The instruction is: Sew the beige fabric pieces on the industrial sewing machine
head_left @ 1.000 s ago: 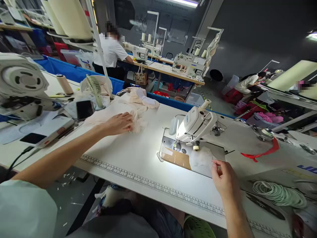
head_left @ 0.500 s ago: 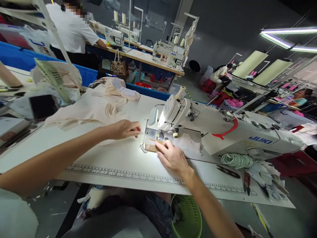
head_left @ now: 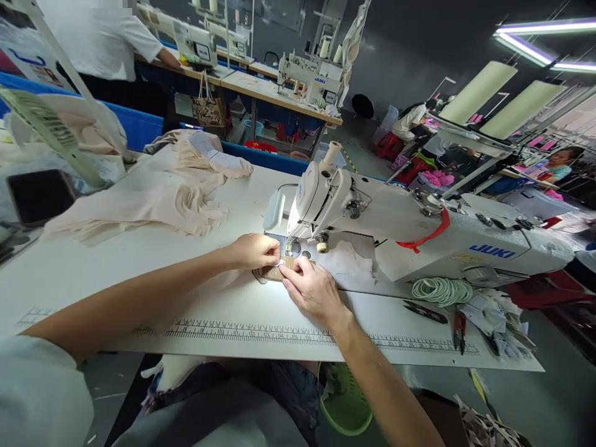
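Both hands are meeting at the needle end of the sewing machine [head_left: 354, 217], working a small piece of cloth.

The left hand [head_left: 254, 250] is lying just in front of the sewing machine's head with its fingertips pinched narrow on the small pale cloth piece [head_left: 279, 266]. The right hand [head_left: 313, 290] is resting beside it, fingers pressing the same piece down on the brown plate [head_left: 270, 274] below the needle (whether it is gripping or only pressing, I cannot tell). A heap of beige fabric [head_left: 153, 202] is lying on the table [head_left: 116, 267] well to the left of the machine. A coil of pale cord [head_left: 440, 289] is sitting close in front of the machine's body, with scissors [head_left: 426, 311] just beside it. A ruler strip [head_left: 279, 334] is running along the table edge nearest the person.
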`<state>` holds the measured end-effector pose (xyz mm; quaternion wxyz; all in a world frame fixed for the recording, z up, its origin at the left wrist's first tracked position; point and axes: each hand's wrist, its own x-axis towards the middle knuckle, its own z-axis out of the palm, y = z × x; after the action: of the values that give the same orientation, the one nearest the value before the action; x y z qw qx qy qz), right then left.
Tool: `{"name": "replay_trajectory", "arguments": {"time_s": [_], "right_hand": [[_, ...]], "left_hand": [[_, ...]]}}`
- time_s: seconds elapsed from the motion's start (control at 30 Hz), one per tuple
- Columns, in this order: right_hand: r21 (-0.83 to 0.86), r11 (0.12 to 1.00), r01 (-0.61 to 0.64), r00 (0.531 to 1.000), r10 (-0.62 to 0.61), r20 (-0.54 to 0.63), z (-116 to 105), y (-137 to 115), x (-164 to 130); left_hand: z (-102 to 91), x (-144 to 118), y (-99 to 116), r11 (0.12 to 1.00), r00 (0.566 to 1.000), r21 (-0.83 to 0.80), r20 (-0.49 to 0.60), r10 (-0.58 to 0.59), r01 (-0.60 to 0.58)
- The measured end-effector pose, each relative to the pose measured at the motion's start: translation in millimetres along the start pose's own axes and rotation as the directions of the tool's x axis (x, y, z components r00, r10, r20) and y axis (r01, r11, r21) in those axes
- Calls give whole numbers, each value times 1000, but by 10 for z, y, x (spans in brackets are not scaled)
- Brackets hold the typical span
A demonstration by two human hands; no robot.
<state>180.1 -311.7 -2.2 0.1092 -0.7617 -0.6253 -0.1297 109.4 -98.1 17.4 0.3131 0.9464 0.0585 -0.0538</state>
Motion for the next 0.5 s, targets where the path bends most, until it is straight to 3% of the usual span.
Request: {"name": "replay_trajectory", "arguments": {"time_s": [0.37,0.5], "right_hand": [[53,999,-13,996,18,-90,-60,12,-40],[48,998,-30,998,33,-56,-41,-4,-31]], "left_hand": [[-81,114,-30,1000,994,-6,108,-18,19],[-60,131,-51,1000,994,-22,106,-18,21]]}}
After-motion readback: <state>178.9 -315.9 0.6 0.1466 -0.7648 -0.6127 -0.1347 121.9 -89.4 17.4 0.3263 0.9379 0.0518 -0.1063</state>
